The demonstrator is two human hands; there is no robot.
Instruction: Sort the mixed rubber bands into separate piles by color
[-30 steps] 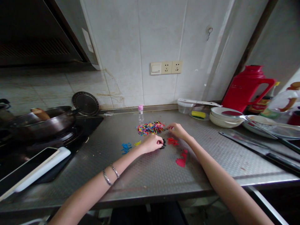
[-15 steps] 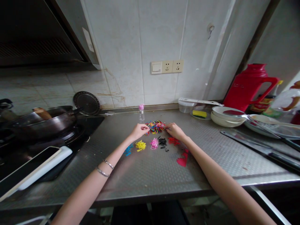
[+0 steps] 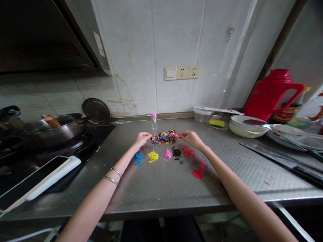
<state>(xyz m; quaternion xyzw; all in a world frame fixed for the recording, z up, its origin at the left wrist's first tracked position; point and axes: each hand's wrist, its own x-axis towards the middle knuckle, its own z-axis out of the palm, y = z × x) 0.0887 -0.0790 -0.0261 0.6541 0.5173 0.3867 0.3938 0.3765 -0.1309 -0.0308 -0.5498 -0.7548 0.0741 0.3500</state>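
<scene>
A mixed heap of small multicoloured rubber bands (image 3: 165,137) lies on the metal counter. At its left edge is my left hand (image 3: 142,138), thumb and fingers pinched together against the bands. My right hand (image 3: 191,138) is at the heap's right edge, its fingers also pinched. What either pinch holds is too small to make out. In front of the heap lie separate piles: blue bands (image 3: 139,158), yellow bands (image 3: 153,156), pink bands (image 3: 167,154), black bands (image 3: 177,152) and red bands (image 3: 188,152). Behind stands a small clear bottle with a pink cap (image 3: 154,121).
A torn red piece (image 3: 198,170) lies near my right forearm. To the left are a pan (image 3: 59,129) and a phone (image 3: 37,178) on a white holder. To the right are bowls (image 3: 247,129), a sponge (image 3: 217,123), a knife (image 3: 272,156) and a red thermos (image 3: 270,92).
My left hand has shifted left, uncovering more of the heap's left side and the blue pile. My right hand has moved slightly right and off the red pile. The view has turned slightly.
</scene>
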